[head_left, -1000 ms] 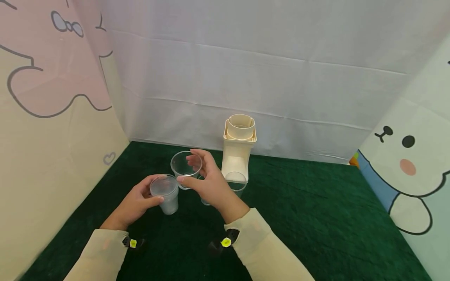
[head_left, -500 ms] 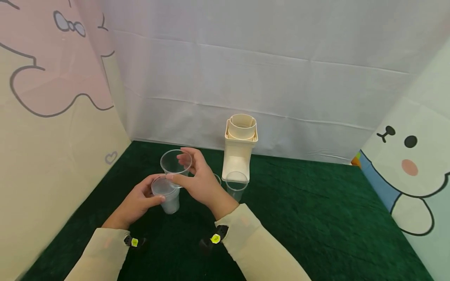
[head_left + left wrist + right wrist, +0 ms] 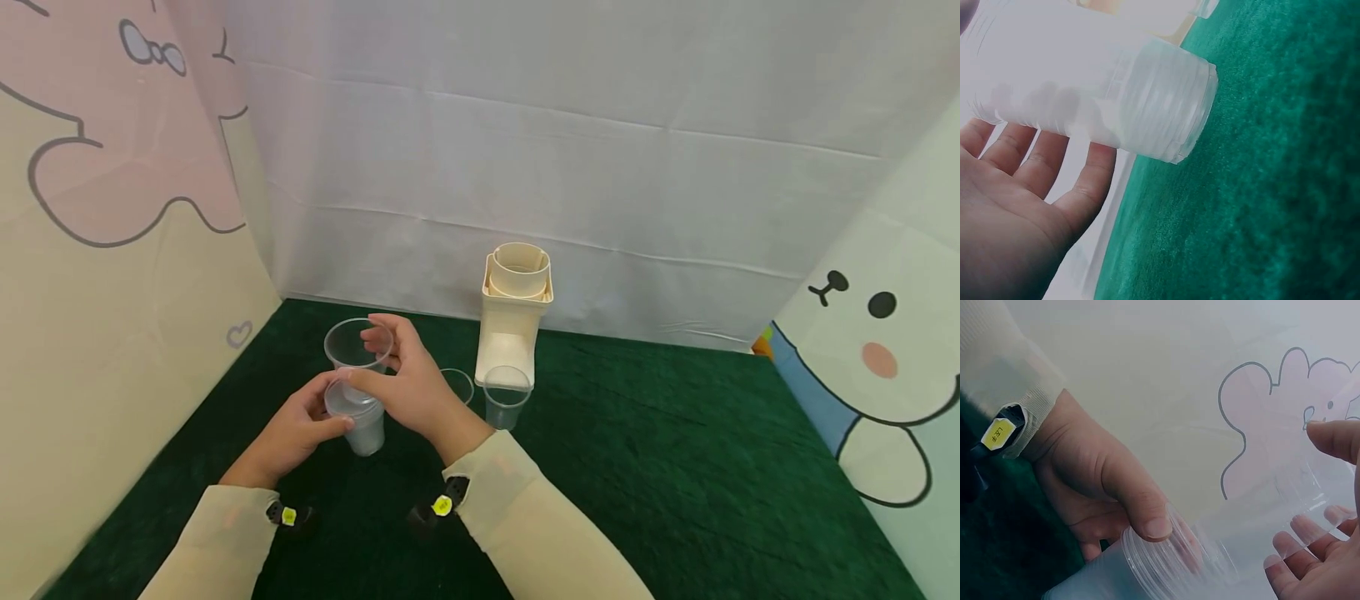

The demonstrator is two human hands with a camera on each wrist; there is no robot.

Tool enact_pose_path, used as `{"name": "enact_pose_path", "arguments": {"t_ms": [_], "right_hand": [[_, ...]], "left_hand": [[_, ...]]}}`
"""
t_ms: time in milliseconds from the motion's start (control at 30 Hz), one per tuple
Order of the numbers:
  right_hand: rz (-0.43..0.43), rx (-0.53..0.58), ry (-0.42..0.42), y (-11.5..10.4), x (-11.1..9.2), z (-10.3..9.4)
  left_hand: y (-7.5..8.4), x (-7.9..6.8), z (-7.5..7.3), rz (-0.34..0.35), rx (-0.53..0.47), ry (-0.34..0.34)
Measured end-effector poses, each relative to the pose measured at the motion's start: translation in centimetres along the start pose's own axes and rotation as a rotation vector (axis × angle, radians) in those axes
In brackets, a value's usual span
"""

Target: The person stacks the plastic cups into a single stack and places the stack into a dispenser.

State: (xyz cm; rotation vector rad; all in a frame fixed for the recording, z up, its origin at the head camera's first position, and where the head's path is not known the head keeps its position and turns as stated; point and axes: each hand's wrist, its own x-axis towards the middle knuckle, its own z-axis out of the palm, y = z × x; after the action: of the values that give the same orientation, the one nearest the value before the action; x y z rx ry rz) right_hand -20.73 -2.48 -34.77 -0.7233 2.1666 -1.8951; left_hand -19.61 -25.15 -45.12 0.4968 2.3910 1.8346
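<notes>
My left hand (image 3: 288,429) grips a stack of nested clear plastic cups (image 3: 366,435), held upright over the green cloth in the head view. In the left wrist view its fingers (image 3: 1085,194) curve around the side of the stack (image 3: 1166,103). Just above the stack's mouth, my right hand (image 3: 412,387) holds a single clear plastic cup (image 3: 347,354) between thumb and fingers. The lower part of that cup overlaps the stack's opening. In the right wrist view, the left thumb (image 3: 1155,526) presses the stacked rims, and the right hand's fingers (image 3: 1310,553) show around the single cup.
Two more clear cups stand beyond my right wrist: one cup (image 3: 504,410) by the foot of a cream cup dispenser (image 3: 515,308), another cup (image 3: 459,385) partly hidden by the arm. Green cloth (image 3: 675,450) covers the table. White curtain (image 3: 570,167) hangs behind.
My right hand has moved left with its cup, from beside the stack to over its mouth. The two standing cups have become more visible. The left hand has stayed nearly still.
</notes>
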Motion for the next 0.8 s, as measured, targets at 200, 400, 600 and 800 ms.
{"name": "enact_pose_path", "arguments": {"t_ms": [200,400,600,800], "right_hand": [[0.006,0.001,-0.02,0.1,0.1,0.2],[0.021,-0.018,-0.019,0.7,0.2,0.5],[0.041,-0.042,-0.01,1.4,0.0,0.8],[0.07,-0.067,-0.007,2.2,-0.2,1.0]], "left_hand": [[-0.1,0.0,0.1,0.023,-0.005,-0.003],[0.0,0.0,0.1,0.021,0.003,0.0],[-0.1,0.1,0.1,0.021,-0.009,-0.006],[-0.2,0.1,0.1,0.014,-0.044,-0.016]]}}
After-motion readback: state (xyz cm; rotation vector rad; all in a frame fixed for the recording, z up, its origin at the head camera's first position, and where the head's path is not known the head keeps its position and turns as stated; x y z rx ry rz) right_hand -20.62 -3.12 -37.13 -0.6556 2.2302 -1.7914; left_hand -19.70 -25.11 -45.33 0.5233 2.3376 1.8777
